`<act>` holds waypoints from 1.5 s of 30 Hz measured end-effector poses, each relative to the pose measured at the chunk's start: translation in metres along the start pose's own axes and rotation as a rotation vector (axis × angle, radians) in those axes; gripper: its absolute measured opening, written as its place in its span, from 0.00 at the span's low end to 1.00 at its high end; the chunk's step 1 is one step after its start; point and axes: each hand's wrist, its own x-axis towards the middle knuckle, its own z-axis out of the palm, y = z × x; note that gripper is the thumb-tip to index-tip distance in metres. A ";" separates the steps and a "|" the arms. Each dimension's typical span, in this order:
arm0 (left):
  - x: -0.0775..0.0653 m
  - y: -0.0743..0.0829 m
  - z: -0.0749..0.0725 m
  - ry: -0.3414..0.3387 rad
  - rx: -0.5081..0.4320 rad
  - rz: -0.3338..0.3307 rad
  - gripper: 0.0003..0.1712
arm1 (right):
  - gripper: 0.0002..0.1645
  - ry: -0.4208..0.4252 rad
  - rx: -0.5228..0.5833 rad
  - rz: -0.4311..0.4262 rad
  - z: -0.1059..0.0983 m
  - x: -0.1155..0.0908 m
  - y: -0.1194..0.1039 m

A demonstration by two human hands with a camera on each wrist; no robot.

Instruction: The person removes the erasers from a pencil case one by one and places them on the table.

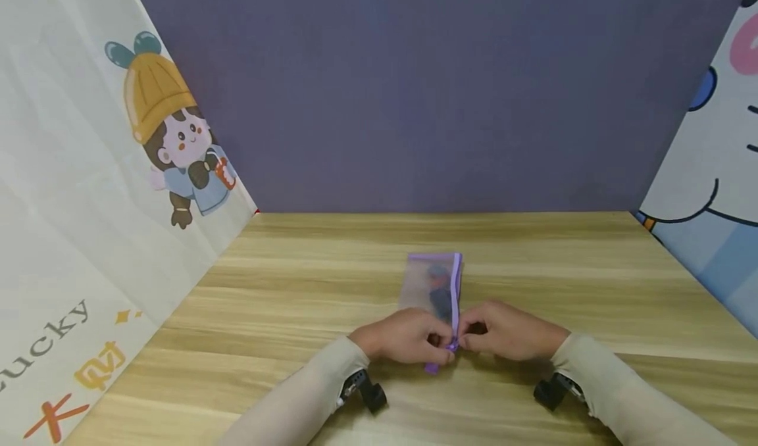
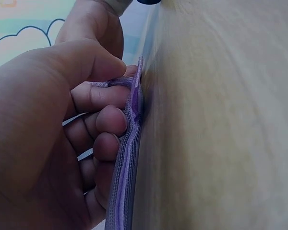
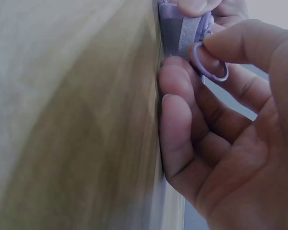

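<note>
A see-through mesh zipper pouch (image 1: 414,288) with purple edging lies on the table, its zipper strip (image 1: 456,278) along the right side. Dark and reddish things (image 1: 440,298) show blurred through the mesh; their kind cannot be made out. At the pouch's near end my left hand (image 1: 408,335) pinches the zipper edge between thumb and fingers. Facing it, my right hand (image 1: 512,331) pinches the zipper pull, whose purple ring (image 3: 213,78) hangs by the thumb in the right wrist view. The zipper tape (image 2: 122,182) runs below the left fingers in the left wrist view.
The wood-grain table (image 1: 296,288) extends around the pouch on all sides. A dark panel (image 1: 444,91) stands at its far edge. Printed cartoon sheets hang at the left (image 1: 71,170) and right (image 1: 710,170). Each wrist carries a small black camera.
</note>
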 end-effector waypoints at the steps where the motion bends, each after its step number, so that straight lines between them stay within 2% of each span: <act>1: 0.000 0.000 0.000 -0.001 -0.003 -0.003 0.14 | 0.07 0.002 -0.003 0.003 0.000 0.000 0.000; 8: 0.000 0.002 -0.003 0.000 -0.027 -0.015 0.15 | 0.07 0.023 -0.019 0.005 -0.003 0.000 0.000; 16: -0.001 0.003 -0.002 -0.008 -0.063 -0.026 0.17 | 0.08 0.020 0.019 0.017 -0.002 -0.001 0.002; 25: -0.001 0.002 0.000 -0.004 -0.008 -0.016 0.16 | 0.08 0.008 0.070 0.036 -0.003 -0.001 0.004; 34: 0.005 0.007 -0.002 -0.031 0.101 -0.074 0.17 | 0.09 -0.090 0.040 0.086 -0.013 0.007 0.000; 38: 0.008 0.008 -0.002 -0.036 0.114 -0.097 0.22 | 0.09 -0.153 0.040 0.124 -0.018 0.011 0.000; 42: 0.007 0.008 -0.001 -0.031 0.128 -0.115 0.25 | 0.08 -0.200 0.042 0.117 -0.019 0.017 0.001; 45: 0.004 0.008 -0.002 -0.017 0.124 -0.113 0.26 | 0.09 -0.205 0.048 0.108 -0.018 0.020 0.000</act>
